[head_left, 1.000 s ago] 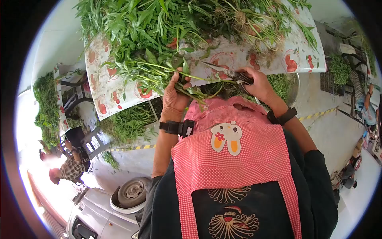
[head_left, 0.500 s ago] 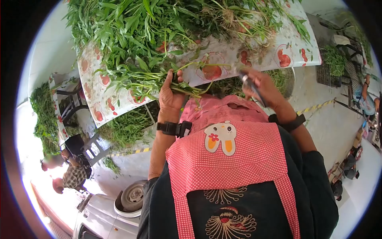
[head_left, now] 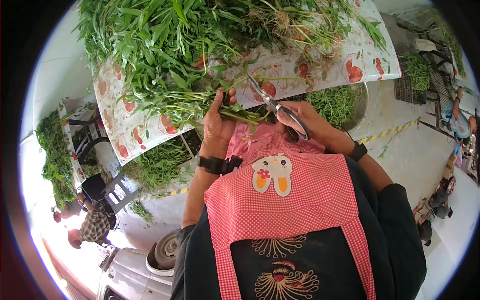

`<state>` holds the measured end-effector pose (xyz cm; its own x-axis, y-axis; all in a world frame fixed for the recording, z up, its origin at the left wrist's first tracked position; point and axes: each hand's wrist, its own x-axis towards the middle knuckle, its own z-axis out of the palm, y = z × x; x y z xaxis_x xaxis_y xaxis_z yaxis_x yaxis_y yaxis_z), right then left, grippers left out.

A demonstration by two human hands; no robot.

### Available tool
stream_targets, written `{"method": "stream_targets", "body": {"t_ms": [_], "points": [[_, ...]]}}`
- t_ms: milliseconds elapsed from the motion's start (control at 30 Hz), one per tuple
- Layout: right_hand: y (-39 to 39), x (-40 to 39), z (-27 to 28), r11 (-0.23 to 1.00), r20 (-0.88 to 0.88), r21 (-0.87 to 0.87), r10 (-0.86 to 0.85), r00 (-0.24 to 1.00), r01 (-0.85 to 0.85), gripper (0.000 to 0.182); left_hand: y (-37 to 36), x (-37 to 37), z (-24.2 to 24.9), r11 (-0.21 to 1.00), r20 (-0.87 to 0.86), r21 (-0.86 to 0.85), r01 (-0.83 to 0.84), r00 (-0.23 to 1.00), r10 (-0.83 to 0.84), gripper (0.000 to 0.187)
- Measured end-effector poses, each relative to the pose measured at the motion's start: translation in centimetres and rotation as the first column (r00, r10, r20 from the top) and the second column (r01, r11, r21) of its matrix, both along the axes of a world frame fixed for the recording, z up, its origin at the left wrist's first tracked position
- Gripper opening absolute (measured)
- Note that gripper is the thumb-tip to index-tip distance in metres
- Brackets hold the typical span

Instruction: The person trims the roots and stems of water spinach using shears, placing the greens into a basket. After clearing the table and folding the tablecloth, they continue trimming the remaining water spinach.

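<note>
Pink apron (head_left: 305,215) right up by the near edge of the table (head_left: 372,75). At that edge, left hand (head_left: 218,125) wrapped round a green bunch (head_left: 195,101), thumb on one side, fingers on the other, leaves over the table, stem ends poking right. Also at the table's near edge, scissors (head_left: 270,102) gripped in the right hand (head_left: 306,118), blades pointing over the table, up and left, close to one long stem (head_left: 281,78). Hard to tell: touching it or just above. Best to tuck the left thumb away from the tips, and hold the bunch snug without squashing. On the table, past both hands, big heap (head_left: 165,40) of greens. Low by the table's right side, round basin (head_left: 364,105). Farther right of the table, black crate (head_left: 404,93). Far left of the table, person (head_left: 96,225) in checked shirt.
</note>
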<state>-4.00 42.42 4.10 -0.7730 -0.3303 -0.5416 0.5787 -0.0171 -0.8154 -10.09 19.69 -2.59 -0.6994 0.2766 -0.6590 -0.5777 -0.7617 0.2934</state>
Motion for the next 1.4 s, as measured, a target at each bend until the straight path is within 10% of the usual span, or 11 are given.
{"method": "stream_targets", "body": {"t_ms": [500, 767, 800, 867, 967, 1167, 1267, 1400], "points": [[-1.2, -0.1, -0.1, 0.929, 0.323, -0.273, -0.157, 0.933, 0.25, 0.049, -0.8, 0.2, 0.4, 0.998, -0.027, -0.065, 0.026, 0.999, -0.028, 0.018], [3.2, 0.8, -0.8, 0.995, 0.025, -0.097, -0.028, 0.999, 0.031, 0.034, -6.0, -0.7, 2.3, 0.993, -0.165, -0.007, 0.118, 0.979, -0.117, 0.024], [3.9, 1.1, -0.9, 0.988, -0.196, 0.153, 0.002, 0.981, 0.028, 0.036, -7.8, -0.2, 1.7, 0.982, -0.229, -0.179, 0.065, 0.968, -0.106, 0.027], [5.7, 1.5, -1.5, 0.797, -0.36, 0.596, 0.159, 0.919, 0.095, 0.041, -9.3, 0.1, 1.0, 0.956, -0.212, -0.292, 0.012, 0.974, -0.077, 0.027], [6.8, 1.0, -2.4, 0.589, -0.366, 0.791, 0.24, 0.899, 0.164, 0.037, -10.3, 0.6, 0.6, 0.885, -0.205, -0.463, -0.045, 0.977, -0.058, 0.027], [5.1, 2.3, -3.6, 0.536, -0.295, 0.844, 0.512, 0.806, -0.032, 0.036, -11.9, 0.3, -2.0, 0.882, -0.015, -0.461, 0.097, 0.993, -0.117, 0.017], [7.1, 2.0, -4.0, 0.535, -0.55, 0.777, 0.321, 0.771, 0.332, 0.043, -11.1, 0.1, -3.0, 0.919, -0.064, -0.39, -0.052, 0.998, 0.029, 0.013], [13.2, 0.5, -4.7, 0.179, -0.558, 0.815, -0.011, 0.83, 0.551, 0.048, -11.6, -0.1, -3.2, 0.881, -0.035, -0.471, -0.043, 0.999, 0.03, 0.014]]}}
